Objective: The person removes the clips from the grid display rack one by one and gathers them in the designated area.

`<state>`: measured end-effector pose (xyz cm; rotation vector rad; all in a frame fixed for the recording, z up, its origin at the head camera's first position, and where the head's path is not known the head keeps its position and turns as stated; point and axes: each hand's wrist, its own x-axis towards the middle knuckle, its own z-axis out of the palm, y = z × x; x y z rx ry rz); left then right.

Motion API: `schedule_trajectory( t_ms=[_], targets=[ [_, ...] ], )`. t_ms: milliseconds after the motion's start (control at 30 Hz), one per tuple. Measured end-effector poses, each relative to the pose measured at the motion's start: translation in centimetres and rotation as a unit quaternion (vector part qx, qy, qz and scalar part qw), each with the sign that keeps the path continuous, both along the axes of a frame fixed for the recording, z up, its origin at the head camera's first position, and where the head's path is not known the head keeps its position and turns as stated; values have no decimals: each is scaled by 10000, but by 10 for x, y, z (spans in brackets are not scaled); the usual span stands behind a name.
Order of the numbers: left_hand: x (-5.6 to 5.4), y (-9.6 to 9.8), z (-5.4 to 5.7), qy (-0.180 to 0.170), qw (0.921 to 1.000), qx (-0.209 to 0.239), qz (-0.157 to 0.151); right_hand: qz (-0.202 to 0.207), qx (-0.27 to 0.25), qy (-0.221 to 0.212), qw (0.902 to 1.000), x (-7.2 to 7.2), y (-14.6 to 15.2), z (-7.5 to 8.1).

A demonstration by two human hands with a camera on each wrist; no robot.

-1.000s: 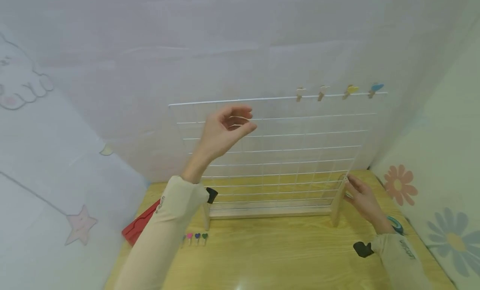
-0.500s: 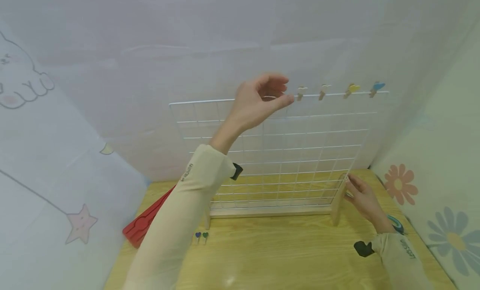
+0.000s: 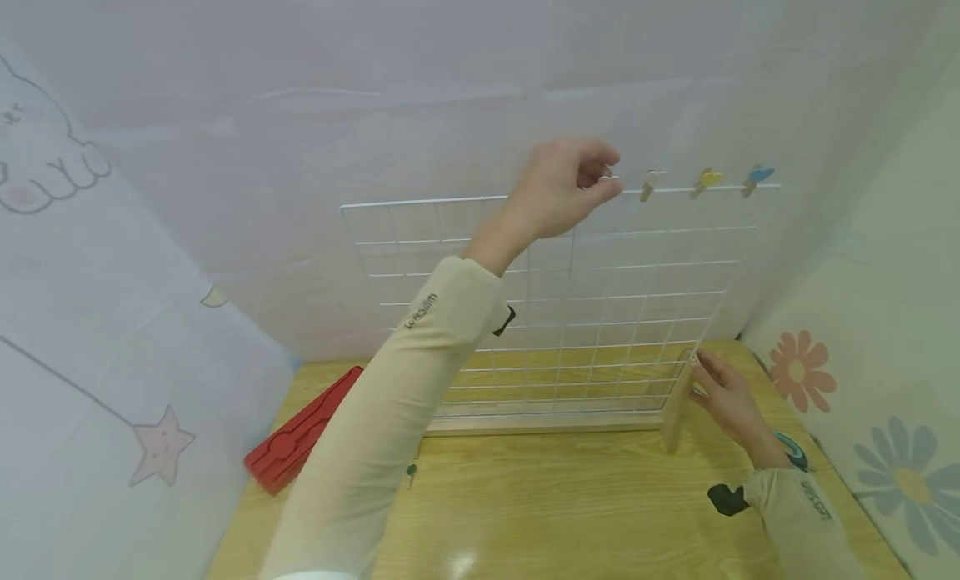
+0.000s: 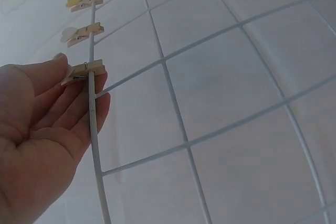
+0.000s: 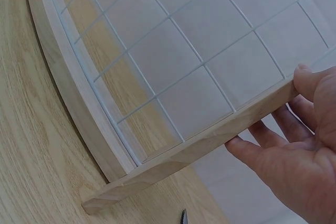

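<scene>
My left hand [image 3: 558, 188] is at the top wire of a white wire grid [image 3: 525, 297], pinching a small wooden clothespin [image 4: 84, 72] clipped there. Its thumb lies at the clothespin's outer end, with the other fingers behind the wire. Further along the same wire sit clothespins with a white heart [image 3: 651, 182], a yellow heart [image 3: 707, 180] and a blue heart [image 3: 757, 178]. Low on the right, my right hand [image 3: 727, 401] holds the wooden side post [image 5: 210, 140] of the grid's stand, thumb on one side and fingers on the other.
A red tray with shaped hollows [image 3: 300, 438] lies at the left of the wooden table [image 3: 562, 505]. One green-heart clothespin [image 3: 411, 472] shows beside the left sleeve. A teal curved object [image 3: 791, 451] is partly hidden behind the right wrist. Printed cloth walls stand around the table.
My left hand has moved right and up along the grid to the leftmost clothespin on the top wire, and its fingers have closed in. The right hand has stayed on the post.
</scene>
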<state>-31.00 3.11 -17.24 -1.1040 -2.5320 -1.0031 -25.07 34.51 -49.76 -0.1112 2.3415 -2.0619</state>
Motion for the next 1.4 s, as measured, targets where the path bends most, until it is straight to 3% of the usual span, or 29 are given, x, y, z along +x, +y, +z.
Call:
schedule_trajectory(
  t_ms=[367, 1100, 1233, 1400],
  targets=[
    [0, -1, 1, -37, 9997, -88, 210, -42, 181, 46, 9998, 0, -2, 1],
    [-2, -1, -1, 229, 9976, 441, 485, 14, -1, 100, 9999, 0, -4, -2],
    [-1, -4, 4, 328, 9952, 729, 568, 8, 65, 108, 9999, -1, -5, -2],
    [1, -11, 7, 318, 9917, 1201, 318, 97, -6, 87, 9999, -2, -5, -1]
  ],
)
